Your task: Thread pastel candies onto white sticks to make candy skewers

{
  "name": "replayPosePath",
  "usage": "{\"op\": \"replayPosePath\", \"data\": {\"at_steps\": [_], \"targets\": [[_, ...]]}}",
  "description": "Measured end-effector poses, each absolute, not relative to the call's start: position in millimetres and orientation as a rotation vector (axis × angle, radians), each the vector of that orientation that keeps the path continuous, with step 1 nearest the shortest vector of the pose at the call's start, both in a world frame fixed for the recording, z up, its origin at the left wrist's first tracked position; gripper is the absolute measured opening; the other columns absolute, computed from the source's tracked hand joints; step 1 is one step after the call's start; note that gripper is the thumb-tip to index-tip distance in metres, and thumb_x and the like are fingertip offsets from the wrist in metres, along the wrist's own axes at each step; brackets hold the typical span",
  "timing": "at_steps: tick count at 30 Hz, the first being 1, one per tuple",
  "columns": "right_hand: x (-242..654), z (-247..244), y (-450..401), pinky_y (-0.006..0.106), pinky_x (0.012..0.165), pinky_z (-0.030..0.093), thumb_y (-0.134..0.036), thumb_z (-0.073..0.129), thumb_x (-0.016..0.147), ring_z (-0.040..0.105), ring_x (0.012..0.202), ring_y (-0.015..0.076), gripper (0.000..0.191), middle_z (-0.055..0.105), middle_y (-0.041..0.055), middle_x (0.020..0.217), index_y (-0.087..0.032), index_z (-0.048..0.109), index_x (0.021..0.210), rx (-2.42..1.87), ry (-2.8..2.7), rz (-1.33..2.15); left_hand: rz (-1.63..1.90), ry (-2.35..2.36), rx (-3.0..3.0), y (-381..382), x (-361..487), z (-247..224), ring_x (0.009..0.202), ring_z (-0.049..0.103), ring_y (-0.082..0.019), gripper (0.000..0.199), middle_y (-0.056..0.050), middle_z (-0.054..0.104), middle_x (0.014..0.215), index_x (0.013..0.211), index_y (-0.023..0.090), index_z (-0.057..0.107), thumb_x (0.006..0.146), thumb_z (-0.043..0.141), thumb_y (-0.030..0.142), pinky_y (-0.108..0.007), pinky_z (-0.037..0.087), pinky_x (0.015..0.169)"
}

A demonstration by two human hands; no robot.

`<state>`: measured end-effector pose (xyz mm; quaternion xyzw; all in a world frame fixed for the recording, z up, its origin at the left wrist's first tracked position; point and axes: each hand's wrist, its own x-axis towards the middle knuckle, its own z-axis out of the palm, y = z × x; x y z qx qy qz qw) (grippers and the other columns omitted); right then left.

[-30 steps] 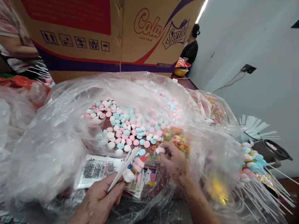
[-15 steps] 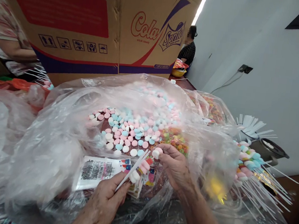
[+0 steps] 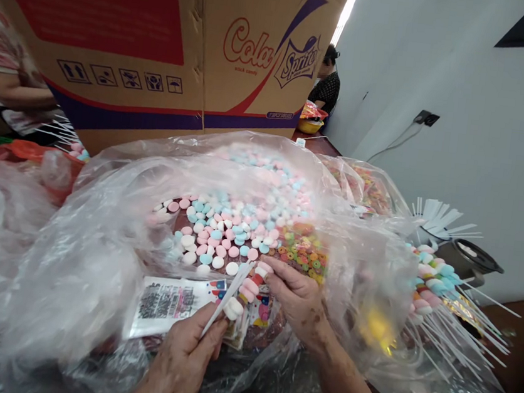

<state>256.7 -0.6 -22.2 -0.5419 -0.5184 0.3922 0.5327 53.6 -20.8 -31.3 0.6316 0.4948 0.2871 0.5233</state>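
Note:
In my left hand (image 3: 192,346) are several thin white sticks (image 3: 228,297) and a skewer of candies (image 3: 247,291), with white, pink and red pieces along it. The fingers of my right hand (image 3: 297,298) pinch a white and pink candy (image 3: 264,268) at the skewer's upper end, touching the red piece below it. Beyond my hands, flat round candies (image 3: 227,233) in pink, blue and white lie loose inside an open clear plastic bag (image 3: 117,174). Small green and orange rings (image 3: 305,252) are heaped to their right.
Printed packets (image 3: 169,306) lie beside my left hand. Finished-looking candy skewers (image 3: 435,292) are piled at the right, near a grey pot (image 3: 467,258) and white sticks (image 3: 439,217). A large carton (image 3: 142,38) stands behind. Two people are beyond it, one at each side.
My right hand has moved slightly left and brought its candy from beside the skewer onto the skewer's tip. The view has shifted a little.

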Motion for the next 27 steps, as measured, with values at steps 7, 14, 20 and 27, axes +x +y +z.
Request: {"op": "replayPosePath", "data": {"at_steps": [7,14,20,27], "targets": [[253.8,-25.1,-6.3,0.034,0.09,0.058,-0.018,0.057,0.088,0.071,0.1,0.0213,0.036,0.071,-0.0003,0.115,-0.031,0.068,0.12,-1.265,-1.564,0.464,0.803,1.249,1.469,-27.3,62.9,-34.1,0.052,0.045,-0.016,0.035,0.005,0.048,0.052,0.059,0.023,0.052,0.089,0.049,0.04,-0.026,0.029,0.054],[253.6,-20.1,-8.7,0.032,0.087,0.058,-0.013,0.05,0.089,0.07,0.101,0.0212,0.043,0.071,0.0088,0.117,-0.023,0.062,0.129,-1.182,-1.834,0.229,0.715,1.241,1.448,-24.3,60.5,-33.4,0.051,0.045,-0.016,0.035,0.005,0.049,0.051,0.058,0.022,0.049,0.088,0.049,0.041,-0.026,0.031,0.054],[251.6,-20.6,-8.7,0.033,0.089,0.057,-0.014,0.047,0.09,0.069,0.104,0.0211,0.044,0.07,0.0098,0.119,-0.022,0.061,0.131,-1.184,-1.853,0.267,0.729,1.234,1.392,-21.3,61.2,-36.0,0.047,0.04,-0.013,0.036,0.006,0.046,0.048,0.056,0.022,0.049,0.086,0.052,0.041,-0.024,0.027,0.049],[248.5,-20.2,-13.7,0.035,0.101,0.049,-0.022,0.049,0.094,0.062,0.116,0.0213,0.044,0.064,0.0065,0.129,-0.026,0.052,0.138,-1.21,-1.572,0.502,0.774,1.144,1.185,-17.1,66.6,-34.5,0.04,0.034,-0.009,0.044,0.007,0.043,0.049,0.058,0.02,0.053,0.079,0.062,0.058,-0.021,0.021,0.039]]}}
